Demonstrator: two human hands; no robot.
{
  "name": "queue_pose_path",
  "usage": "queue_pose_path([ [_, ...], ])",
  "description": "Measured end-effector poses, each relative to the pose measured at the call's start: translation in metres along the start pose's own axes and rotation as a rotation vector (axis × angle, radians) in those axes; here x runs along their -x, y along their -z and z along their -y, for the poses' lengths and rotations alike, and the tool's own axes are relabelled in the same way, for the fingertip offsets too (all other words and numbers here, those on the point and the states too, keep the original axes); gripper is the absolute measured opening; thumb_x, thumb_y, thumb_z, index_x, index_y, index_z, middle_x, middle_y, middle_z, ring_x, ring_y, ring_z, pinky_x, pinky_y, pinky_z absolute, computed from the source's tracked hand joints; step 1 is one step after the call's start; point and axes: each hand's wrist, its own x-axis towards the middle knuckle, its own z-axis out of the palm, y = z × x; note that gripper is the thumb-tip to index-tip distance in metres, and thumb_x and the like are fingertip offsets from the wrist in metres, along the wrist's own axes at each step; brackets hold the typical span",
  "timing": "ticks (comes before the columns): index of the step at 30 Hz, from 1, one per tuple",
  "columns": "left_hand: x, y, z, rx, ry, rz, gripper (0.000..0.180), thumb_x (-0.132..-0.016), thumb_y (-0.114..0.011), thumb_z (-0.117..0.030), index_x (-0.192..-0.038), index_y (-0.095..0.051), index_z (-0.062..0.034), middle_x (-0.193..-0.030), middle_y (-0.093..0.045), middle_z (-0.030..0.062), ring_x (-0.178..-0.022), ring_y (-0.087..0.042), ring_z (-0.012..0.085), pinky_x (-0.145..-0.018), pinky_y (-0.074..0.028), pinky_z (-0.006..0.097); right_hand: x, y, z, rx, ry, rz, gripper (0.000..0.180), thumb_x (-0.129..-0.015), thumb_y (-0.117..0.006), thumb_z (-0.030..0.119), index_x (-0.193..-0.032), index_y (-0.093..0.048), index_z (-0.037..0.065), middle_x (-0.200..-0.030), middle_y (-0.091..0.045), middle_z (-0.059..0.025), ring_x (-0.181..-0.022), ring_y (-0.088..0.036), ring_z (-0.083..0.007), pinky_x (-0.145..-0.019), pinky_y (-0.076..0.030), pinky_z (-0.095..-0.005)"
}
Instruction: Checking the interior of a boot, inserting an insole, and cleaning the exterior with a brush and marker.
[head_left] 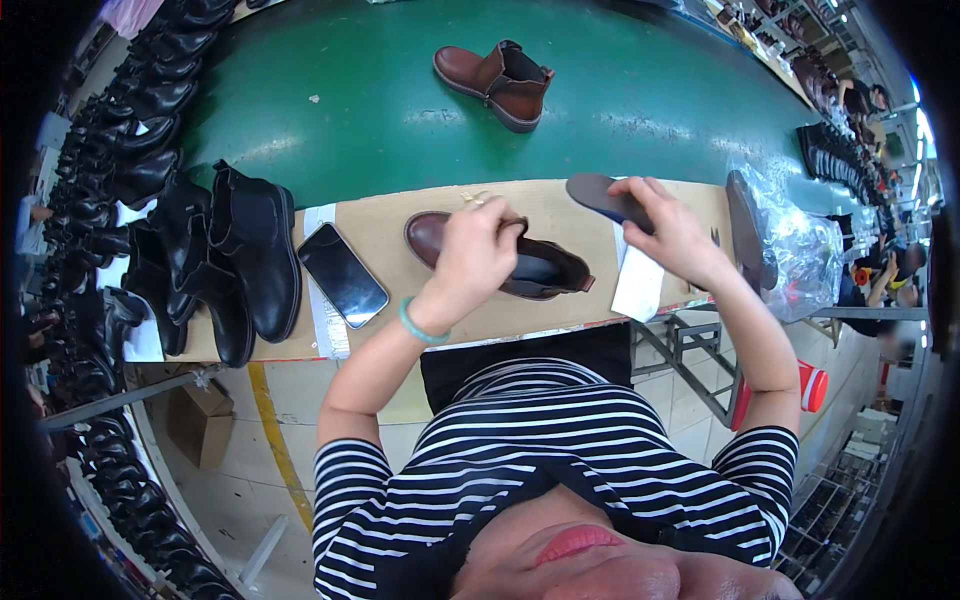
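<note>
A: What are we holding rn?

B: Our left hand (pixel 478 250) is gripping the brown boot (pixel 500 257) at its ankle opening, fingers closed over the rim. The boot's lying on its side on the tan work board (pixel 400 220), just in front of us, long axis running left-right, toe pointing to our left, opening toward the right.

A: And the other hand?

B: Our right hand (pixel 672 232) is pinching a dark insole (pixel 598 194), fingers closed on its near end. The insole's hovering just right of and a bit beyond the boot's opening, its long axis pointing up-left, free tip toward the green belt (pixel 620 100).

A: So which way is the boot from the insole?

B: Down-left of it, near but not touching. We're judging the opening is facing the right hand, so that's the nearer hand to the mouth; the left is only steadying.

A: Anything crowding us?

B: A black phone (pixel 342 273) is lying on the board left of the boot, w/ black boots (pixel 250 255) standing beyond it. Another brown boot (pixel 497 82) is sitting on the belt, well apart. A clear plastic bag (pixel 795 245) is lying to the right.
</note>
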Motion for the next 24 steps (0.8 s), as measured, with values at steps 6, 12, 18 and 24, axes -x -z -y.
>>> queue_pose_path([
  [6, 0.012, 0.007, 0.02, 0.2, 0.271, -0.094, 0.007, -0.082, -0.068, 0.004, -0.08, -0.062, 0.0045, -0.066, -0.061, 0.0058, -0.06, -0.054, 0.006, -0.054, -0.041, 0.023, 0.006, -0.001, 0.015, -0.223, 0.037, -0.055, 0.031, -0.082, -0.059, 0.003, -0.113, -0.062, 0.002, -0.096, -0.052, -0.0144, -0.089, -0.059, -0.029, -0.077, -0.049, -0.037],
  [12, 0.007, -0.01, 0.005, 0.087, 0.19, -0.06, 0.009, -0.084, -0.067, 0.002, -0.08, -0.061, 0.0066, -0.073, -0.059, 0.0078, -0.062, -0.057, 0.0094, -0.057, -0.044, 0.025, 0.028, 0.009, 0.05, 0.259, 0.503, 0.167, 0.02, -0.072, -0.067, 0.013, -0.089, -0.07, 0.002, -0.089, -0.055, -0.0148, -0.079, -0.065, -0.0273, -0.067, -0.053, -0.0378],
  [18, 0.003, -0.016, 0.003, 0.132, 0.186, -0.055, 0.009, -0.086, -0.067, -0.003, -0.086, -0.066, 0.0055, -0.081, -0.061, 0.0099, -0.065, -0.062, 0.0139, -0.057, -0.048, 0.027, 0.0, -0.019, 0.089, 0.613, 0.506, 0.439, 0.012, -0.071, -0.066, 0.007, -0.079, -0.069, -0.001, -0.092, -0.06, -0.0169, -0.078, -0.068, -0.0278, -0.067, -0.056, -0.0381],
  [24, 0.0, -0.01, 0.012, 0.211, 0.211, -0.039, 0.01, -0.086, -0.069, -0.006, -0.087, -0.068, 0.0035, -0.077, -0.064, 0.0053, -0.06, -0.056, 0.0058, -0.049, -0.041, 0.022, -0.03, -0.021, 0.103, 0.622, 0.516, 0.511, 0.015, -0.072, -0.065, 0.007, -0.083, -0.072, 0.0, -0.093, -0.063, -0.0209, -0.076, -0.068, -0.0316, -0.065, -0.056, -0.0387],
])
